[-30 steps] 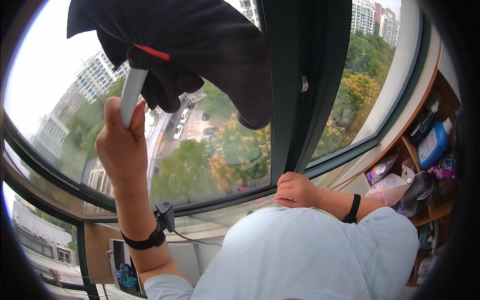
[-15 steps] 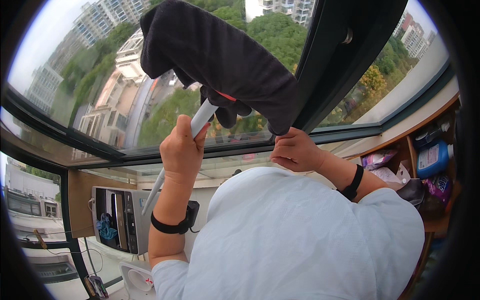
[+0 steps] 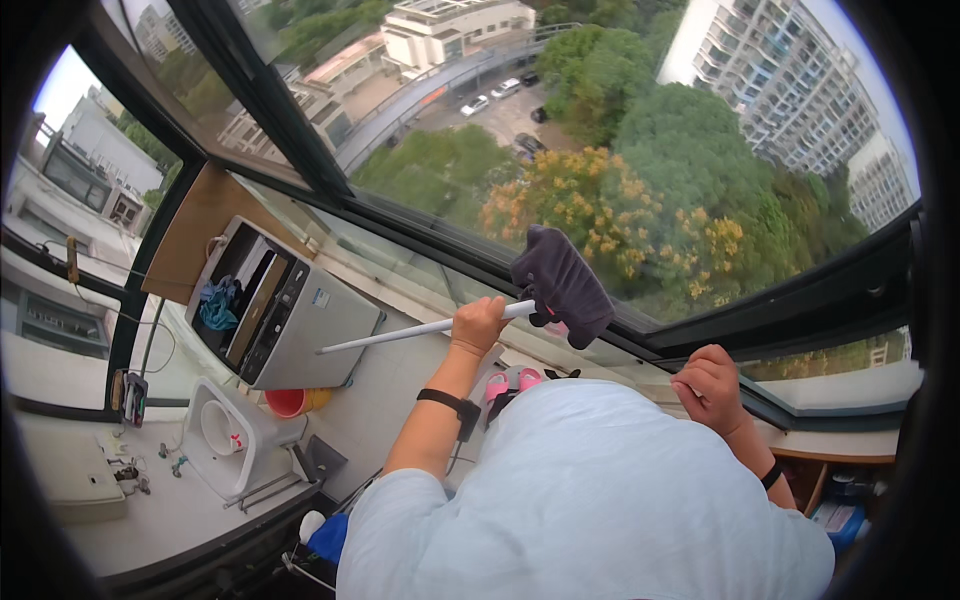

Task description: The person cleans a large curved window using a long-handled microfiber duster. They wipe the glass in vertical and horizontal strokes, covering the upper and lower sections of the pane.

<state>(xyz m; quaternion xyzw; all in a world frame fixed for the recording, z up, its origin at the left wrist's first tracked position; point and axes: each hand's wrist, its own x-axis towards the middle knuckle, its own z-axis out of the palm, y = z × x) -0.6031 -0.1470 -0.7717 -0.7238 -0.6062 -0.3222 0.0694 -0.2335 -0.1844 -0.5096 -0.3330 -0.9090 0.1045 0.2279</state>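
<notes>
My left hand (image 3: pixel 478 325) is wrapped around the pale grey pole (image 3: pixel 400 333) of a window-cleaning mop, close below its head. A dark grey cloth (image 3: pixel 562 285) covers that head, with a little red showing at its underside. The head stands in front of the lower window frame; whether it touches the frame I cannot tell. Off to the right, apart from the mop, my right hand (image 3: pixel 712 388) is raised with its fingers curled in. Nothing shows in it. Beyond both hands is a large window pane (image 3: pixel 430 190) in a dark frame.
A top-loading washing machine (image 3: pixel 300 315) with its lid up and blue cloth inside stands at the left. Nearby are a white washbasin (image 3: pixel 225 440) and a red bucket (image 3: pixel 287 402). Pink slippers (image 3: pixel 528 378) are on the floor below me. A shelf with a blue bottle (image 3: pixel 838 522) is at the lower right.
The mop head has come down and away from the pane, its pole now lying nearly level. My right hand has let go of the cloth and moved right. The view has turned.
</notes>
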